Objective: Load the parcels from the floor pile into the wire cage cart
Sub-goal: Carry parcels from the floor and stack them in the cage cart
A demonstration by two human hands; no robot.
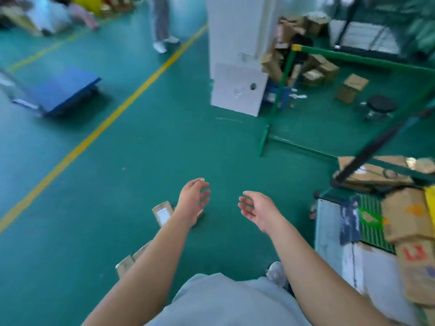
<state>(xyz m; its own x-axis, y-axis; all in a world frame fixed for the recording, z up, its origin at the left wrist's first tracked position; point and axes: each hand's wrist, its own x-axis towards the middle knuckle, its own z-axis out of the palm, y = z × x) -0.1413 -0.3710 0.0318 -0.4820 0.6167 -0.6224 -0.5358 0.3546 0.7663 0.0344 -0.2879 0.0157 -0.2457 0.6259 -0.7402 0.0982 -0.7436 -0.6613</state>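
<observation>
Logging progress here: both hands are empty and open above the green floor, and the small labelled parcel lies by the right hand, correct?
Not quite. In the head view the small labelled parcel lies by the left hand, not the right hand. Both hands are empty and open above the green floor.

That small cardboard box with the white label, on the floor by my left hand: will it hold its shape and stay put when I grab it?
The small labelled box looks like a closed cardboard carton, so probably stiff enough to grip. It is small beside the left hand, so likely light. Its flat faces should keep it from rolling, though it might slide on the smooth green floor.
</observation>
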